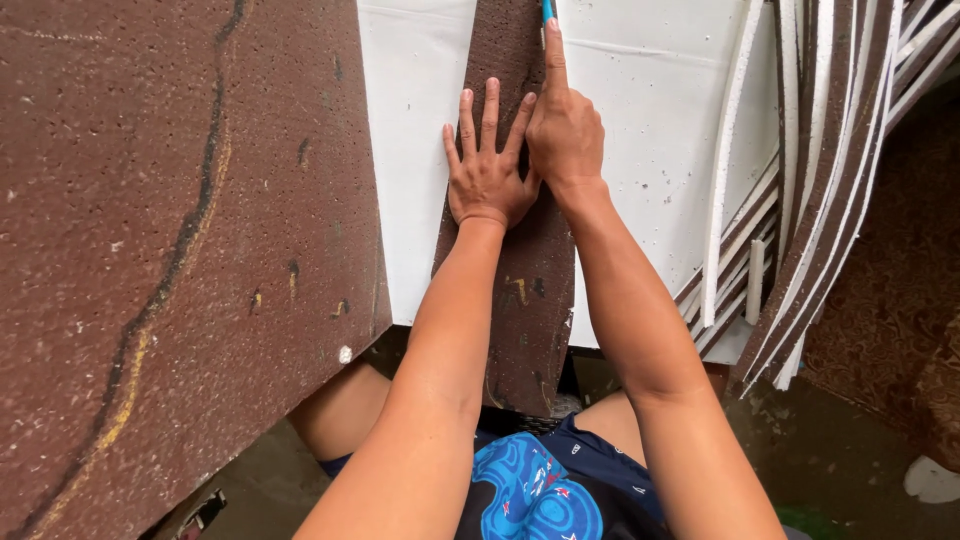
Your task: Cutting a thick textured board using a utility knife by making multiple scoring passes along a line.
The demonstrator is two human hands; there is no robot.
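Number of views: we have only one view, the camera on the person's head, so no part of the scene is shared with a second view.
Position: we look from above, over the person's own knees and dark shorts (545,490), which fill the bottom edge.
Direction: we face steeply down and a little forward, along both forearms.
Nearness: we are close; the left hand (487,170) and right hand (563,130) lie in the upper middle, at arm's length.
Coverage: we see the brown strip (520,290) on the white sheet (415,150), a large brown board (170,230) at left, and stacked strips (820,190) at right.
Cut off: the top edge crops the blue tool (547,10).
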